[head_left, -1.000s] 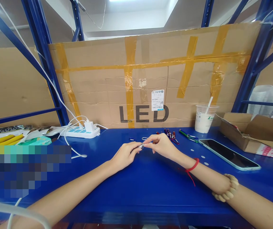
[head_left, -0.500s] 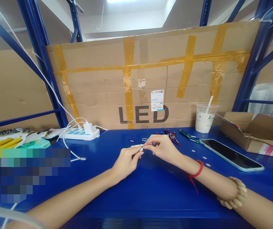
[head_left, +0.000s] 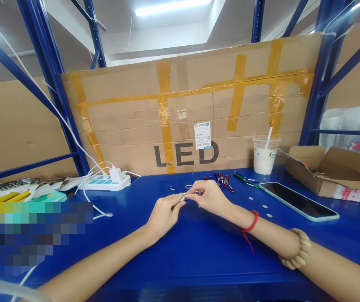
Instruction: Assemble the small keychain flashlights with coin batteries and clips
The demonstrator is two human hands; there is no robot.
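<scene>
Above the blue tabletop point(head_left: 180, 247), my left hand point(head_left: 163, 216) pinches a small silvery metal piece point(head_left: 183, 196) between thumb and fingers. The fingertips of my right hand point(head_left: 212, 199) are closed at the same piece, touching it from the right. Most of the piece is covered by fingers, so its exact kind cannot be made out. Just behind the hands lie a small blue clip point(head_left: 173, 188) and a whitish loop point(head_left: 188, 186), partly hidden. Several dark red and purple metal clips point(head_left: 223, 180) are heaped beyond my right hand.
At right are a green pen-like tool point(head_left: 244, 178), small pale discs point(head_left: 264, 206), a phone point(head_left: 298, 201), a drink cup point(head_left: 264, 157) and an open carton point(head_left: 340, 191). A power strip point(head_left: 106, 182) with white cables stands left. Taped cardboard point(head_left: 129, 126) walls the back.
The view has tilted up slightly and shifted, so the scene sits differently in the picture. Both hands keep their pinch on the small metal piece, with little visible finger movement.
</scene>
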